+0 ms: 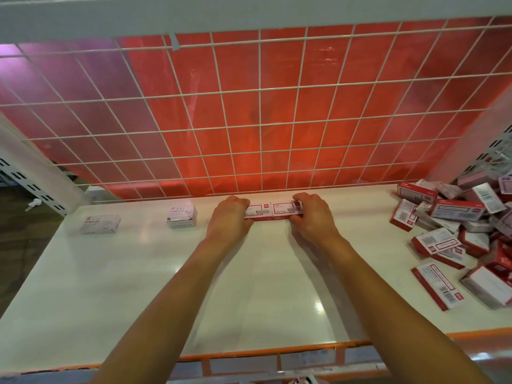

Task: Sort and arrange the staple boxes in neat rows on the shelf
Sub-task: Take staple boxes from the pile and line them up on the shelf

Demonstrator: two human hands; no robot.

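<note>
Staple boxes, two of them in red and white, lie end to end near the back of the shelf, just in front of the wire grid. The left box and the right box touch at their short ends and form one straight line along the shelf's back edge, labels facing up.

The left hand grips the outer end of the left box, fingers curled over the far side and thumb at the near side. The right hand grips the outer end of the right box in the same way. The two hands are apart, one at each end of the line, and both forearms reach straight in over the shelf from its front edge.

To the left of the held boxes a small white box printed PAPER CLIPS stands by itself, and farther left a flat white box printed STAPLES lies well apart from it.

At the right end of the shelf a loose pile of red-and-white staple boxes lies jumbled, tilted and overlapping at all angles, some showing barcodes.

The shelf is glossy white with an orange front edge. Behind the white grid hangs a red sheet, and a perforated white upright stands at the left.
</note>
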